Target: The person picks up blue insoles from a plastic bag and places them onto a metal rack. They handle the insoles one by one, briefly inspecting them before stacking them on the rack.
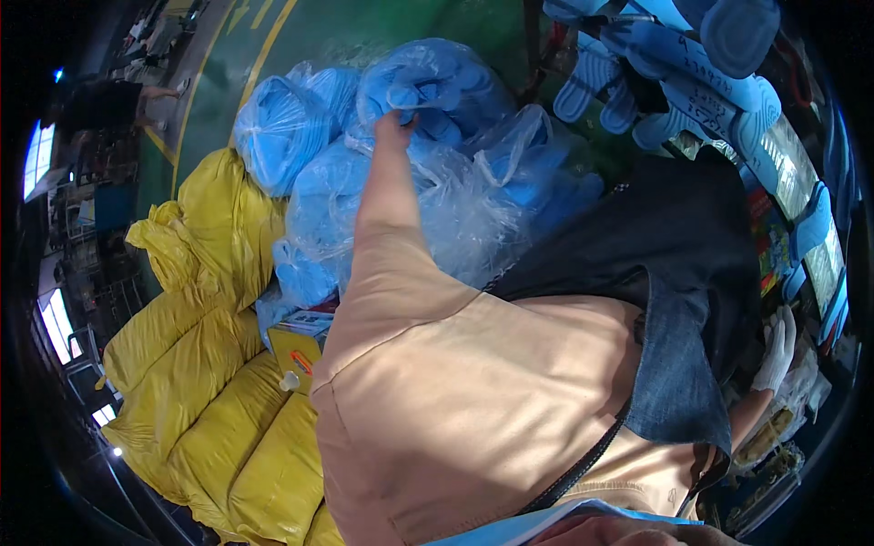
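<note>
Our left hand (395, 130) is at one clear bag of blue pieces (455, 77); we cannot tell its grip.
That bag lies at the top, near at least three other clear bags (291, 136) and two yellow sacks (228, 227); our gloved right hand (777, 353) is open.

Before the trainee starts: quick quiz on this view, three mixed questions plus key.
1. Multiple choice. In the picture, the yellow sacks lie: a) left of the clear plastic bag at the left hand; b) right of it; c) on top of it.
2. True or false: the right hand is bare.
3. Fill in: the contents of the clear plastic bag at the left hand are ____ in colour.

Key: 1. a. 2. False; it wears a white glove. 3. Blue.
</note>
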The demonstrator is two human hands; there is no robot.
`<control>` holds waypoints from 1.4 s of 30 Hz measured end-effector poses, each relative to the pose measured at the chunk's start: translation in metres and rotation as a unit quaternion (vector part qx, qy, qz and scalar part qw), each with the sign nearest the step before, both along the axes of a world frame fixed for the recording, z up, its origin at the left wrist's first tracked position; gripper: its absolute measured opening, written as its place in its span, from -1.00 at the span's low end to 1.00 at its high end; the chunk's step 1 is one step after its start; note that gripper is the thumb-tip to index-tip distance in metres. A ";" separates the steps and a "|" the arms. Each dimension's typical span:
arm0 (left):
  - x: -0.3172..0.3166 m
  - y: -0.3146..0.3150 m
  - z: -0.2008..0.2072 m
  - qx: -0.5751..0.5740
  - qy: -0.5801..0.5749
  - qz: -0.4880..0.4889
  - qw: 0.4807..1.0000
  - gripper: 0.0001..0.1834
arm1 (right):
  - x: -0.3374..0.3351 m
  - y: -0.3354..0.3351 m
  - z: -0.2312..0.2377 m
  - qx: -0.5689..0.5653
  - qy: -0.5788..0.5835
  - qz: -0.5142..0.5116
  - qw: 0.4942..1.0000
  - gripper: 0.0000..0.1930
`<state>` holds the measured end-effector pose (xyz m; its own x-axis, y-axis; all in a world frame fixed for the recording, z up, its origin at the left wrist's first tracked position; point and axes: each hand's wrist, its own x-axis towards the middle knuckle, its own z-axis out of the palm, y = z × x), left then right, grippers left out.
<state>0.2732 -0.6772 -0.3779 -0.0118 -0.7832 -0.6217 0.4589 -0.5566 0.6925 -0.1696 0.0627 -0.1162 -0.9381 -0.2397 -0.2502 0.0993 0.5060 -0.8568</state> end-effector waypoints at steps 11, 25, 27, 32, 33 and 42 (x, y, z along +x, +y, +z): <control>0.013 -0.023 -0.093 0.050 -0.271 -0.222 0.936 -0.60 | 0.004 0.010 0.003 0.018 -0.008 -0.010 1.000 -0.50; -0.034 0.012 -0.059 0.146 -0.285 -0.205 0.925 -0.69 | 0.005 0.015 0.007 0.022 -0.023 -0.011 0.999 -0.52; -0.037 0.017 -0.049 0.147 -0.245 -0.162 0.945 -0.70 | 0.004 0.013 0.009 0.026 -0.021 -0.008 0.999 -0.52; -0.032 0.017 -0.040 0.195 -0.126 -0.078 0.970 -0.65 | 0.008 0.005 0.015 0.024 -0.017 -0.003 1.000 -0.52; -0.032 0.014 -0.040 0.226 -0.112 -0.079 0.965 -0.64 | 0.008 0.005 0.016 0.022 -0.019 -0.003 1.000 -0.52; -0.047 0.019 -0.034 0.168 -0.070 -0.060 0.981 -0.60 | 0.005 0.017 0.008 0.031 -0.027 -0.001 0.999 -0.52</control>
<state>0.2261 -0.6580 -0.4119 0.0122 -0.5316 -0.8469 0.2904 -0.8086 0.5118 -0.1648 0.0801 -0.1079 -0.9230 -0.2211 -0.3150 0.1453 0.5578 -0.8171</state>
